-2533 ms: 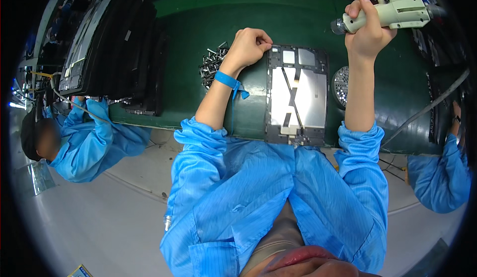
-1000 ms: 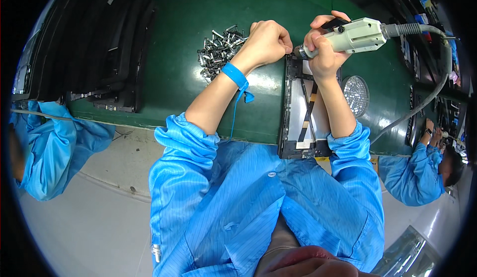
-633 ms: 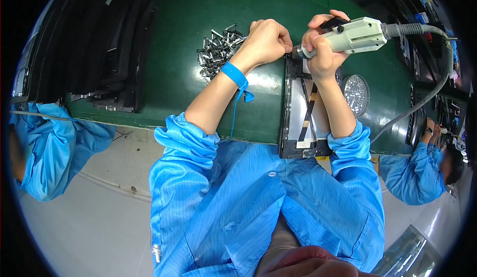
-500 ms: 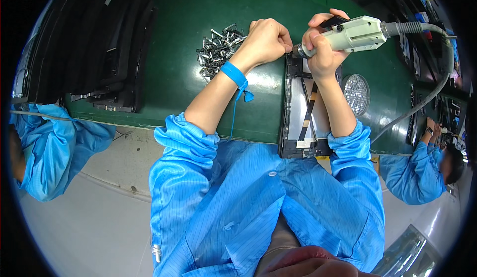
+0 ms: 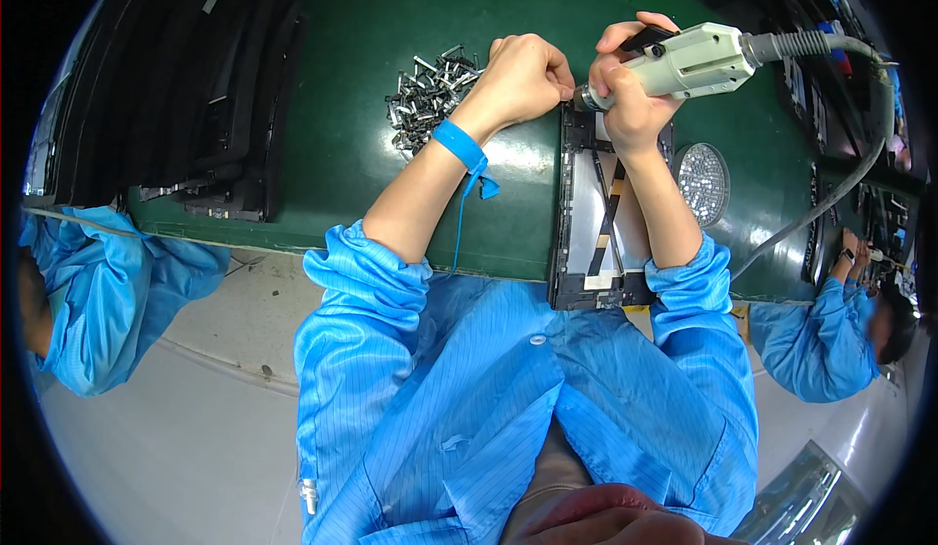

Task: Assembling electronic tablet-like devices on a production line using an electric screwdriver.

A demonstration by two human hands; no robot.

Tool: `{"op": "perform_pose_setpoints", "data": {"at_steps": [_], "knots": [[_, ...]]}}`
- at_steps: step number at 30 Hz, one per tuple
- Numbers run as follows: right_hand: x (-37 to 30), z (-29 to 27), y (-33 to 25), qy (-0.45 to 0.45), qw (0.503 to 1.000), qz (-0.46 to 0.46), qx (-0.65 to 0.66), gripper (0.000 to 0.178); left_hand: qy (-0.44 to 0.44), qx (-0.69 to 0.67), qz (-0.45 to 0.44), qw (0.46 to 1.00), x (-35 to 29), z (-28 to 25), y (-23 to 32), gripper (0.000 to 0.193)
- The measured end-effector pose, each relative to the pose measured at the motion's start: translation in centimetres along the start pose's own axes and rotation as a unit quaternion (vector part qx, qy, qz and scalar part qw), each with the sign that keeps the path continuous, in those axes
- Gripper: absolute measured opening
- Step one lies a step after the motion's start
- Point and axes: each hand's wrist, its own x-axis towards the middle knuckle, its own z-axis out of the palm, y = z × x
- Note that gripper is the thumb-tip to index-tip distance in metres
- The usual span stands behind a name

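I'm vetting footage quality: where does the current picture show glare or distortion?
Head view: white glare on the green table between the blue wristband and the flat device; head view, too: the table's front edge curves, and the picture's corners go dark.

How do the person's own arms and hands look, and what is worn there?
The left sleeve and right sleeve are shiny blue, bunched up near the elbows. A blue band with a hanging blue cord circles the left wrist. The left hand and right hand wear no gloves.
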Motion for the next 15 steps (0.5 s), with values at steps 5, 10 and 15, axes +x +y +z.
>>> {"op": "perform_pose_setpoints", "data": {"at_steps": [5,10,15], "knots": [[-0.08,0.77,0.24,0.009,0.999,-0.013,-0.050,0.043,0.010,0.002,0.006,1.000,-0.06,0.08,0.00,0.011],[-0.14,1.02,0.40,0.009,0.997,-0.021,-0.070,0.039,0.030,0.023,0.015,0.999,-0.02,0.20,-0.01,0.007],[0.00,0.96,0.38,-0.032,0.990,-0.050,-0.131,0.046,0.038,0.051,0.026,0.998,0.04,0.22,0.05,0.008]]}}
